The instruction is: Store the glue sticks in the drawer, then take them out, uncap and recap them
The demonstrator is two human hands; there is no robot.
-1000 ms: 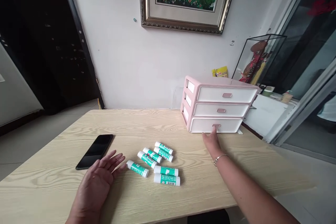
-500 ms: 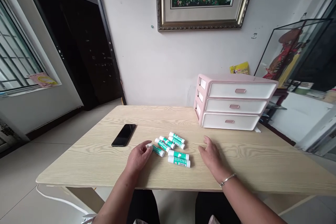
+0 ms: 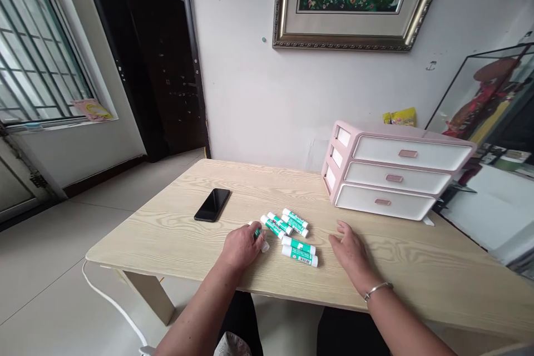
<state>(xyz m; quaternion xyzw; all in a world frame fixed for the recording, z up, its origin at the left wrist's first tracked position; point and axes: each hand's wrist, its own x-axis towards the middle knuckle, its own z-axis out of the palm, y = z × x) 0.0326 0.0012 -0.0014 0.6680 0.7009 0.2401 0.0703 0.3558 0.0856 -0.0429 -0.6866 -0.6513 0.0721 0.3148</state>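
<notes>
My left hand (image 3: 241,247) is closed around a green-and-white glue stick (image 3: 265,246), whose white end shows past the fingers. Just right of it several more glue sticks (image 3: 273,226) lie on their sides in a loose cluster. Nearer the front, two glue sticks (image 3: 299,256) rest side by side, one with its barcode facing up. My right hand (image 3: 349,247), with a silver bracelet on the wrist, lies on the table to the right of them. Its fingers are apart and hold nothing.
A black phone (image 3: 212,204) lies on the wooden table (image 3: 167,242) to the left. At the back right stands a pink and white drawer unit (image 3: 392,175), its three drawers closed, with a yellow packet (image 3: 400,117) behind its top. A framed picture (image 3: 346,36) hangs on the wall.
My left hand has gone from touching the nearest glue stick with its fingertips to gripping it, covering most of it. The view has turned slightly left. My right hand stays on the table.
</notes>
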